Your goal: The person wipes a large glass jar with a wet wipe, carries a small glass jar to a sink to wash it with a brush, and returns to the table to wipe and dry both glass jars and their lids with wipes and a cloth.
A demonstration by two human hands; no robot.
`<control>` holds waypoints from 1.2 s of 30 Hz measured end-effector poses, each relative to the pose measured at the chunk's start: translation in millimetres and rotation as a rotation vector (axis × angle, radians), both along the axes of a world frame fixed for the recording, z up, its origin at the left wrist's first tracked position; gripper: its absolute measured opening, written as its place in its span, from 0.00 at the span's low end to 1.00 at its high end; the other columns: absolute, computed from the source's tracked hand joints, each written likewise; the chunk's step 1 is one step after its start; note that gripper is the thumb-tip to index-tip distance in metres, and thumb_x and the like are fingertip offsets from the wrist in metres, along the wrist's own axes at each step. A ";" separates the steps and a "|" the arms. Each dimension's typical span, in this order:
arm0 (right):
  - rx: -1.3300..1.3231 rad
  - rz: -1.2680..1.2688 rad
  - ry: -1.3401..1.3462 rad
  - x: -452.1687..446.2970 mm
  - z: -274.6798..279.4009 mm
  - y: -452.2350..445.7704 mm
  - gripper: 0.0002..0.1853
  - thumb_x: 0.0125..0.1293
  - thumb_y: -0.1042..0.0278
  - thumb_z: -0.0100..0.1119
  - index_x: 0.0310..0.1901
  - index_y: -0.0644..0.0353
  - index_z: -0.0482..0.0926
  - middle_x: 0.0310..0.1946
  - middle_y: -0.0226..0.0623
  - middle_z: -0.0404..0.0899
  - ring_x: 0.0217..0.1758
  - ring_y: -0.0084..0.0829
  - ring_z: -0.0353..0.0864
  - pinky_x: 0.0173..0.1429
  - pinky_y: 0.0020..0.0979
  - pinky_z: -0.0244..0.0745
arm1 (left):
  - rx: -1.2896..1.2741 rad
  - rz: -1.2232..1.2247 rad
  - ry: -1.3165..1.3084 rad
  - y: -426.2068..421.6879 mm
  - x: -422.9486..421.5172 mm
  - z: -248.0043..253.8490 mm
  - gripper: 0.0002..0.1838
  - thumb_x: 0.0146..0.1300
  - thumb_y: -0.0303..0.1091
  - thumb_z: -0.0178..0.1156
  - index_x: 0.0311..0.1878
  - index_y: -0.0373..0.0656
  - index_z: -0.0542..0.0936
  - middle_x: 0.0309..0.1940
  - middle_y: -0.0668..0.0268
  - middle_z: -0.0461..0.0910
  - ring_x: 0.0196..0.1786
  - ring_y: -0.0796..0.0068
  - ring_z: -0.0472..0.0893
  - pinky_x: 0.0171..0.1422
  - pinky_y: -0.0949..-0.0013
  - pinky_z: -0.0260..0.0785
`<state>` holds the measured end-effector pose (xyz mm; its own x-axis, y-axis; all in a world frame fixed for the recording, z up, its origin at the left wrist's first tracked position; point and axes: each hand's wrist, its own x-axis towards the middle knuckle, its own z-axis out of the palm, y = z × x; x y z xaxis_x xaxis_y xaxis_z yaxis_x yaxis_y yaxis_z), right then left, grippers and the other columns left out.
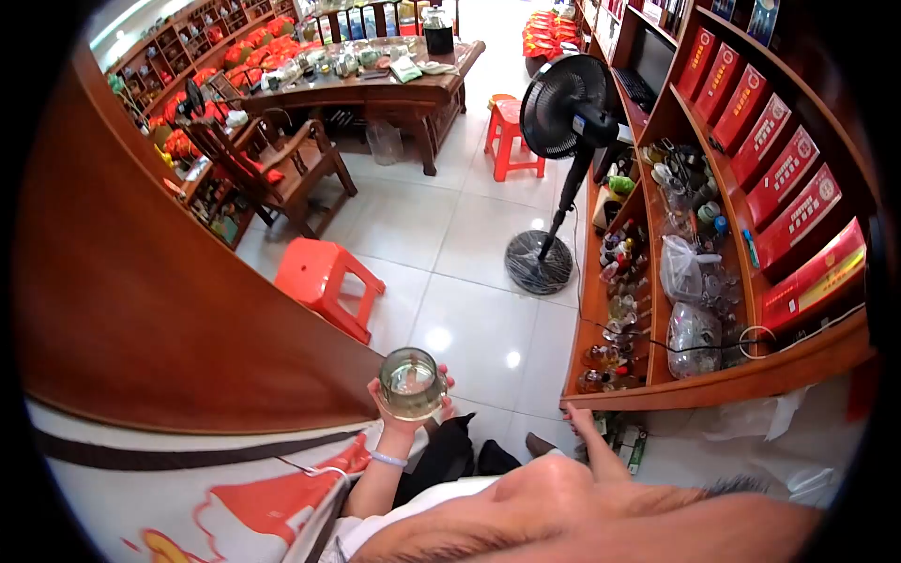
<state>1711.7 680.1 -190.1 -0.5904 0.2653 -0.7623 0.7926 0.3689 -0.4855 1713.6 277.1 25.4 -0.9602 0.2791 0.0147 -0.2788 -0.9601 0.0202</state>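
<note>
A greenish transparent glass cup (411, 385) is held upright in my left hand (399, 418), with fingers wrapped around its side and base. Its round mouth faces up toward me, and pale liquid seems to be inside. On that wrist sits a pale bracelet (388, 459). Lower right, my right hand (579, 418) is beside the bottom corner of the wooden shelf unit (648, 394). Its visible fingers look stretched out with nothing in them; whether they touch the wood I cannot tell.
A brown wooden panel (188, 310) rises close on my left. Ahead are a red plastic stool (324, 281), a standing fan (568, 108), another red stool (511, 136), a wooden armchair (282, 169) and a crowded wooden table (413, 98). Shelves hold bottles and red boxes (798, 225).
</note>
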 end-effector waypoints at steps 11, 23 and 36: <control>0.247 -0.271 -0.165 -92.6 -57.2 -19.3 0.16 0.57 0.69 0.42 0.46 0.64 0.68 0.35 0.45 0.73 0.24 0.37 0.73 0.18 0.37 0.68 | -0.042 0.316 0.086 -135.5 -150.6 46.5 0.43 0.33 0.51 0.66 0.56 0.45 0.65 0.55 0.51 0.59 0.56 0.54 0.58 0.53 0.55 0.59; 0.247 0.282 0.290 -581.6 -121.1 -199.6 0.17 0.49 0.56 0.57 0.15 0.62 0.75 0.10 0.37 0.71 0.14 0.31 0.72 0.19 0.32 0.67 | -0.171 0.349 -0.146 -208.2 -440.9 10.0 0.39 0.31 0.52 0.64 0.51 0.44 0.70 0.51 0.51 0.64 0.55 0.52 0.60 0.52 0.54 0.61; 0.130 0.724 0.571 -1047.2 84.1 -451.7 0.16 0.54 0.58 0.50 0.44 0.50 0.77 0.39 0.44 0.77 0.47 0.42 0.74 0.51 0.39 0.68 | -0.103 0.557 -0.365 -318.3 -685.9 -40.8 0.38 0.35 0.60 0.54 0.50 0.45 0.69 0.48 0.49 0.65 0.52 0.47 0.62 0.52 0.48 0.60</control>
